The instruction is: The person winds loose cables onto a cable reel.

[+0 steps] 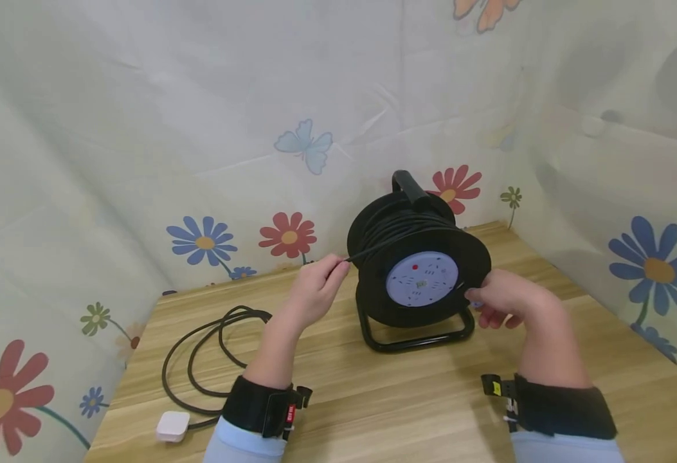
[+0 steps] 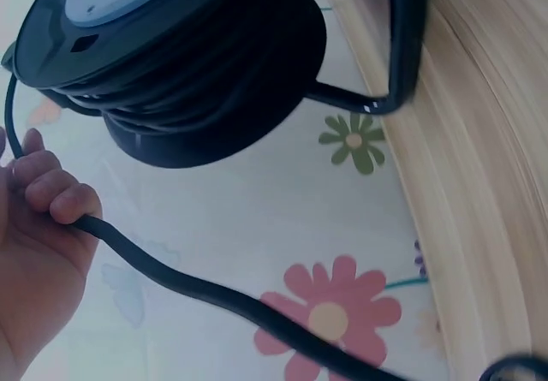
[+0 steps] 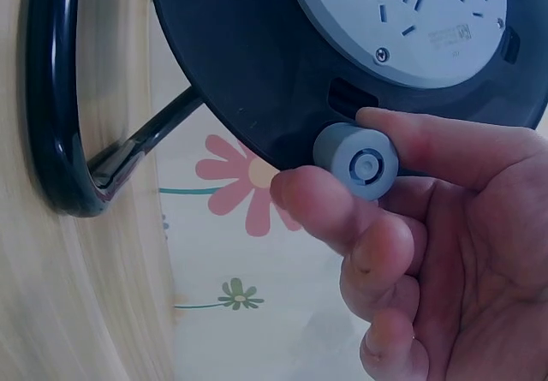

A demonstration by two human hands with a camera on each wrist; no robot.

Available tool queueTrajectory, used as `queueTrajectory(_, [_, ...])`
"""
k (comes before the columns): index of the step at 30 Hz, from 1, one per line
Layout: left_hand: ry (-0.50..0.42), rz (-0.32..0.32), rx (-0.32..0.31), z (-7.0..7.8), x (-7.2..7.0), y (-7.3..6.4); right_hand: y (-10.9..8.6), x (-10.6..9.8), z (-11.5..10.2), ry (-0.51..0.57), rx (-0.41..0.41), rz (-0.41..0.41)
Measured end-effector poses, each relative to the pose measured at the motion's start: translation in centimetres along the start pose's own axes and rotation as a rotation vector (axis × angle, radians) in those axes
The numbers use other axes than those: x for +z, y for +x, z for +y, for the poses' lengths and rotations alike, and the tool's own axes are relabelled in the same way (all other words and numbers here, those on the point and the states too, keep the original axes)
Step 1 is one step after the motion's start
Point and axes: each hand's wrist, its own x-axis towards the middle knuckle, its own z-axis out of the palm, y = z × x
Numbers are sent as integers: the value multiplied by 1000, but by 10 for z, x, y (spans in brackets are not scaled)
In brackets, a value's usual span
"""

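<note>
A black cable reel (image 1: pixel 477 251) with a light-coloured socket panel (image 1: pixel 422 278) stands on its tubular frame (image 1: pixel 413 345). Black cable (image 2: pixel 184 285) is wound on its drum, and a length of it runs out through my left hand (image 1: pixel 317 289), whose fingers curl round it left of the drum. On the reel's front disc sits a small grey crank knob (image 3: pixel 355 160). My right hand (image 3: pixel 462 235) pinches this knob between thumb and forefinger, the other fingers loosely bent below. In the head view the right hand mostly hides the knob.
Loose loops of cable (image 1: pixel 190 366) lie at the left of the wooden table (image 1: pixel 384 405), ending in a white plug (image 1: pixel 173 426). Behind and at both sides hangs a pale sheet (image 1: pixel 228 128) printed with flowers and butterflies. The reel's carrying handle (image 1: pixel 410 188) points up.
</note>
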Motion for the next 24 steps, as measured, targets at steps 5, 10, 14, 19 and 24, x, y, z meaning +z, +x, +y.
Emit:
queueTrajectory(5, [47, 2, 42, -6, -11, -10, -3, -3, 2, 5, -12, 6])
queueTrajectory(10, [97, 35, 7, -16, -31, -22, -3, -5, 1, 9, -32, -1])
queueTrajectory(14, [121, 12, -66, -25, -47, -36, -2, -5, 3, 7, -37, -4])
queueTrajectory(19, [151, -4, -136, -33, -67, -55, -1, -6, 4, 14, -40, -10])
queueTrajectory(24, [188, 20, -179, -41, -85, -72, -1, -7, 3, 7, -36, -12])
